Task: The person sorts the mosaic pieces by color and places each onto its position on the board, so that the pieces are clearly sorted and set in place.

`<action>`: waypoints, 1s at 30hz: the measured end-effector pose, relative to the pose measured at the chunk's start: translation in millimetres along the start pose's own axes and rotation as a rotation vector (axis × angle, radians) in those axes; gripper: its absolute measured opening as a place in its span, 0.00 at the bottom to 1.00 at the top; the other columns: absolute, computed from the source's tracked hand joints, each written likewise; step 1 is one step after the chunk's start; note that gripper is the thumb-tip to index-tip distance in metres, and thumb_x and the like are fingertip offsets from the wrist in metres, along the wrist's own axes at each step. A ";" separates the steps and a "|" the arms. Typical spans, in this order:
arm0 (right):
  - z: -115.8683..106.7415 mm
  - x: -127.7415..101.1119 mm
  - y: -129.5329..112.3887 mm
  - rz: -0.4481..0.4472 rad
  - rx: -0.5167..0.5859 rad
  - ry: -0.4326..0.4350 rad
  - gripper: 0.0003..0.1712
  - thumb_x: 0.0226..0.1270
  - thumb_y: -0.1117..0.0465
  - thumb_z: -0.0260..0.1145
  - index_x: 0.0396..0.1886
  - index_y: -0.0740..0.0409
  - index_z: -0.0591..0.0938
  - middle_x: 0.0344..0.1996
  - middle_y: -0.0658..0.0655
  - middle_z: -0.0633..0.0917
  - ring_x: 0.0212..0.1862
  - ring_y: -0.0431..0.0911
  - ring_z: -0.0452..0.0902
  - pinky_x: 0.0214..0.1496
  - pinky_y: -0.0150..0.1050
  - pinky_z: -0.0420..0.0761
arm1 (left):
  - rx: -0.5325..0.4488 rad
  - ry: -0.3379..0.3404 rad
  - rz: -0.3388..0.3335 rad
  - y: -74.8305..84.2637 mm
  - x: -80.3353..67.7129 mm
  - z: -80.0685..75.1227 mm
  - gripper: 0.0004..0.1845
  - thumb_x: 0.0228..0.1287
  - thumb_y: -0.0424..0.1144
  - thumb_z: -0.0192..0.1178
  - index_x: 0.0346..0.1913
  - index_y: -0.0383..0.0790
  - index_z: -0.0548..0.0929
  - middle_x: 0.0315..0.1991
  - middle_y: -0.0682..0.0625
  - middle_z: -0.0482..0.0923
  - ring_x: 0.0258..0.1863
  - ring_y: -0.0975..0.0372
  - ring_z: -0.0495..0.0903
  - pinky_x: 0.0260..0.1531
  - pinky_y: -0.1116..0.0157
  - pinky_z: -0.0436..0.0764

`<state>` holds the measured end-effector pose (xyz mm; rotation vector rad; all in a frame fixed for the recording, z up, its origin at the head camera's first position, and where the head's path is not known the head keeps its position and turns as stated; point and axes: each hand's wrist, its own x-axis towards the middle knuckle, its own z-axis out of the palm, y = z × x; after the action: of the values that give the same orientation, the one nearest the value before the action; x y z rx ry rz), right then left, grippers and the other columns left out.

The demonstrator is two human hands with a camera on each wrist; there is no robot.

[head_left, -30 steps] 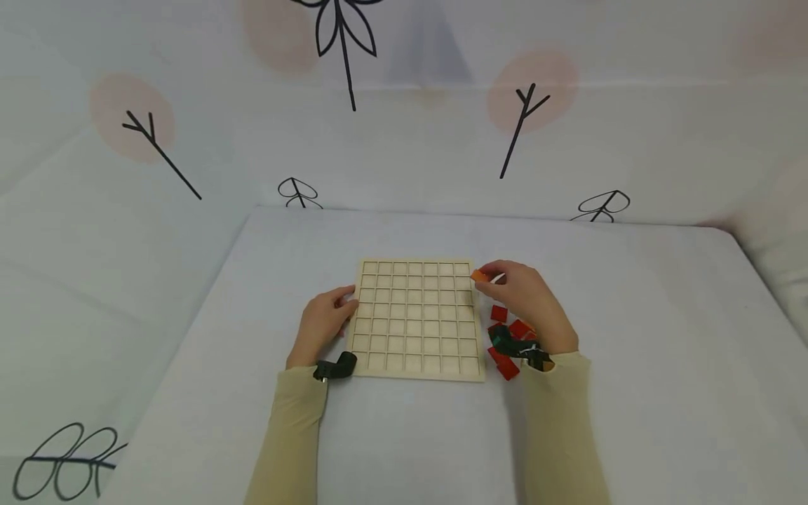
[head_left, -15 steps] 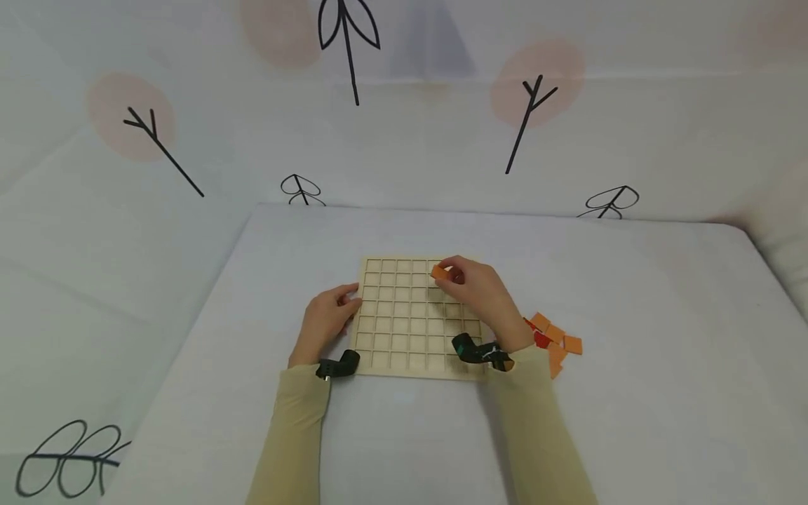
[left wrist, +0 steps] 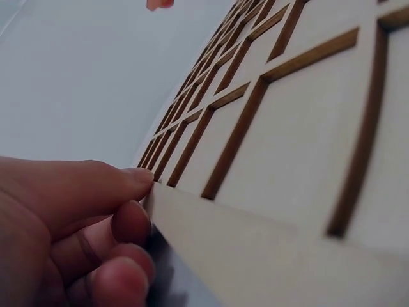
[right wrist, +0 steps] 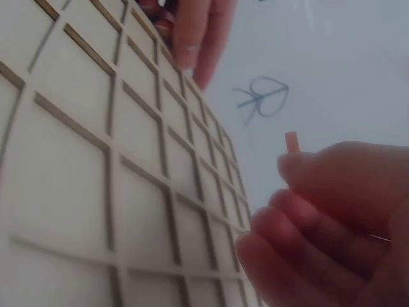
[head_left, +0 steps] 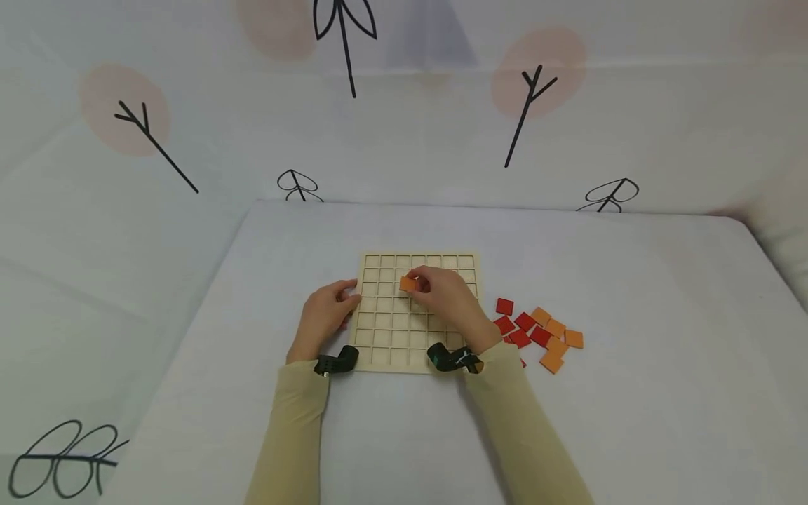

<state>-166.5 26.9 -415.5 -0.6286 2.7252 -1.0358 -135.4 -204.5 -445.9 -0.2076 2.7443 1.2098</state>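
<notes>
Head view: right hand [head_left: 445, 298], pinching orange tile [head_left: 408, 284], has moved left over grid board [head_left: 379, 330]; left hand [head_left: 325, 315] grips its edge.

Red tile [head_left: 521, 362] half behind sleeve [head_left: 505, 414]

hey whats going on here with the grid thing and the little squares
A person is working at a wooden grid board on a white table. The right hand pinches one orange tile over the upper middle of the board, above the cells and not clearly set in one. The left hand holds the board's left edge. All the cells in view look empty. A loose pile of red and orange tiles lies on the table just right of the board.
</notes>
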 end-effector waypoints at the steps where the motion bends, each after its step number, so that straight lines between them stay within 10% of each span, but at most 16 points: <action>1: 3.1 1.1 -1.5 -0.004 -0.002 -0.008 0.16 0.60 0.58 0.62 0.47 0.56 0.79 0.29 0.50 0.79 0.34 0.43 0.71 0.38 0.36 0.72 | 0.006 -0.002 -0.003 0.1 0.1 -0.5 0.22 0.61 0.46 0.56 0.59 0.49 0.74 0.26 0.52 0.75 0.14 0.62 0.72 0.19 0.66 0.69; 30: 57.2 8.7 -31.3 -0.044 -0.107 -0.047 0.13 0.58 0.61 0.62 0.44 0.54 0.81 0.30 0.47 0.79 0.31 0.42 0.70 0.35 0.34 0.69 | -0.033 -0.042 -0.036 -6.1 -0.6 -4.4 0.21 0.64 0.44 0.55 0.60 0.50 0.74 0.24 0.50 0.74 0.14 0.62 0.71 0.18 0.66 0.70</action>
<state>-147.4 -32.1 -437.4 -0.7231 2.7520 -0.8767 -134.0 -211.8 -447.3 -0.2319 2.6747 1.2365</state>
